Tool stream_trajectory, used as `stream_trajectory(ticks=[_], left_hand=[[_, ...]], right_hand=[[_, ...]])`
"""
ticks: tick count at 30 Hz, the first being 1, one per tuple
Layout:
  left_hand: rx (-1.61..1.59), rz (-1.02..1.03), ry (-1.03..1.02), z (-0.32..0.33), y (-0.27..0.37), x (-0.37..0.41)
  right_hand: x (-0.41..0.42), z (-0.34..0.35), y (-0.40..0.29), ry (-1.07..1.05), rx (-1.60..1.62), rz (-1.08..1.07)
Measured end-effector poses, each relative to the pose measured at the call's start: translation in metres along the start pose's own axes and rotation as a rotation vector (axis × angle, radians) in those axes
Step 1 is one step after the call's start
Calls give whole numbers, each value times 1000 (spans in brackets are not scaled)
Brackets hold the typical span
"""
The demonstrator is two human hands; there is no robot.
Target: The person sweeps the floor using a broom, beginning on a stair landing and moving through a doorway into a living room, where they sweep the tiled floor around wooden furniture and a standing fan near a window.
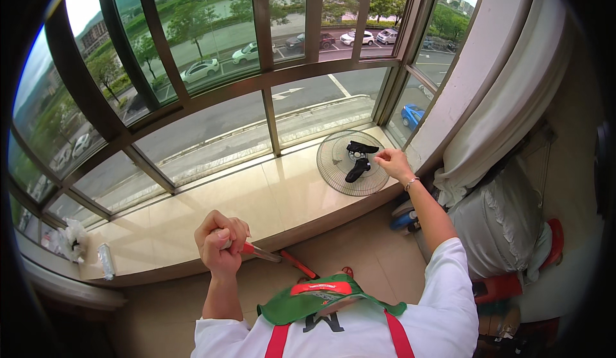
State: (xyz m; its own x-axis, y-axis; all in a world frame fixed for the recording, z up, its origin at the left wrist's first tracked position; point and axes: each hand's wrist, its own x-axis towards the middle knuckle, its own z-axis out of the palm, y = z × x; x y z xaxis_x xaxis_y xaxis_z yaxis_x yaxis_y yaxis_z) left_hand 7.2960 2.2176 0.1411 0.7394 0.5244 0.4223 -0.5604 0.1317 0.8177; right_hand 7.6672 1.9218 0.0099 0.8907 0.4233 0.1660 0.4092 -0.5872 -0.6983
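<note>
My left hand (222,245) is closed around the top of a long handle (262,253) with red and metallic sections. The shaft slants down toward the floor, and its lower end is hidden behind my apron. On the stone window ledge (211,208) lies a round wire fan guard (332,177). Two black socks (357,170) rest on it, apart from each other. My right hand (395,164), with a bracelet on the wrist, hovers by the guard's right rim. Its fingertips are drawn together near the end of the upper sock; whether they pinch anything is unclear.
Metal-framed windows (264,76) run behind the ledge. A clear plastic bag (70,240) and a silvery packet (106,260) sit at its left end. To my right are a white curtain (491,112), a large grey bundle (498,223) and a red object (500,288).
</note>
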Motion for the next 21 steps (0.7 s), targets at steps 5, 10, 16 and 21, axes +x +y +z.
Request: stream_trajectory(ticks=[5,10,16,21], left_hand=[[40,51,70,10,-19,25],[138,61,237,55,-56,55],[302,138,476,98,-100,82],[396,140,659,103,-140,96]], right_hand=[[172,-37,5,39,484,108],[352,-80,51,151,811,131],[523,-88,42,-204,1036,33],[599,-77,3,-685,1171,-177]])
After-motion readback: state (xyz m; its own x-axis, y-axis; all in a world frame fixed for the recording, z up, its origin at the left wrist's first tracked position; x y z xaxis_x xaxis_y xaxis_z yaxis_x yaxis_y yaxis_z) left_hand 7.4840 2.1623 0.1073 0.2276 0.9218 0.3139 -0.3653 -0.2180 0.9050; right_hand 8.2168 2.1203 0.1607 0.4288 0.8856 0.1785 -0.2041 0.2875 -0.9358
